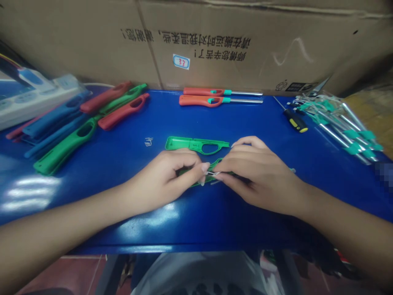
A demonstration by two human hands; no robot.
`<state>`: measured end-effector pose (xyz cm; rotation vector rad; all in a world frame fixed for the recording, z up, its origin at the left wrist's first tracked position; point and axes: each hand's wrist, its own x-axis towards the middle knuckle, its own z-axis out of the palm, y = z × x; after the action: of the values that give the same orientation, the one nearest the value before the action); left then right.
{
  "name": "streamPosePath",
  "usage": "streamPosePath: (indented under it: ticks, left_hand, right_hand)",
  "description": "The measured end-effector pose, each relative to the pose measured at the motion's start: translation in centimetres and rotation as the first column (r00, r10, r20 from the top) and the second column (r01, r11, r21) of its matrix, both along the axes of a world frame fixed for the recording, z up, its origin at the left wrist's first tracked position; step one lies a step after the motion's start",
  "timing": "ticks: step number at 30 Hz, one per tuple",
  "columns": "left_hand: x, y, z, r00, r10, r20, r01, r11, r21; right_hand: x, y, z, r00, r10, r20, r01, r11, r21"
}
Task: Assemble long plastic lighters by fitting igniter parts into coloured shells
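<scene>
My left hand (167, 174) and my right hand (256, 172) meet at the middle of the blue table (196, 221). Both pinch a green lighter shell half (211, 177) that lies mostly hidden under my fingers. A thin pale wire or spring shows between my fingertips. Just behind my hands lies a second green shell half (196, 144), open side up, untouched.
Two assembled orange lighters (211, 96) lie at the back. Red, green and blue shell halves (92, 119) are piled at left. At right are a yellow-handled screwdriver (294, 119) and several metal tubes with teal ends (340, 123). A small metal spring (149, 141) lies loose. Cardboard boxes (196, 41) stand behind.
</scene>
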<state>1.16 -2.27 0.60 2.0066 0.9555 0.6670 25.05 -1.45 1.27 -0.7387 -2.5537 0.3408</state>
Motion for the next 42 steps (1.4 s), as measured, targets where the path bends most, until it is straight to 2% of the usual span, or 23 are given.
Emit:
streamPosePath:
  ticks: [8,16,24,27,32,42]
  left_hand:
    - [-0.07,-0.01,0.02,1.000,-0.008,-0.002,0.008,1.000,-0.022]
    - [-0.08,0.10,-0.19,1.000,-0.014,-0.017,0.015,1.000,0.014]
    - [-0.31,0.11,-0.15,0.999,0.003,-0.048,0.003,0.991,0.136]
    - [-0.26,0.16,-0.09,0.999,0.028,-0.031,-0.023,0.988,0.152]
    - [-0.25,0.07,-0.10,0.998,0.055,-0.003,-0.054,0.986,0.159]
    - [-0.20,0.12,-0.28,0.999,0.025,0.020,-0.027,0.992,0.124]
  right_hand:
    - [0.07,-0.07,-0.20,1.000,0.002,0.016,-0.003,1.000,0.009]
    - [0.16,-0.01,-0.18,1.000,0.005,0.018,-0.005,1.000,-0.009]
    - [0.15,-0.06,0.08,0.999,-0.035,0.031,0.039,0.988,-0.147]
    - [0.08,-0.06,-0.06,0.996,-0.082,-0.022,0.077,0.985,-0.152]
    - [-0.16,0.03,-0.50,0.982,-0.153,-0.111,0.124,0.965,-0.231]
    - [-0.61,0.09,-0.27,0.983,-0.108,-0.147,0.050,0.934,-0.354]
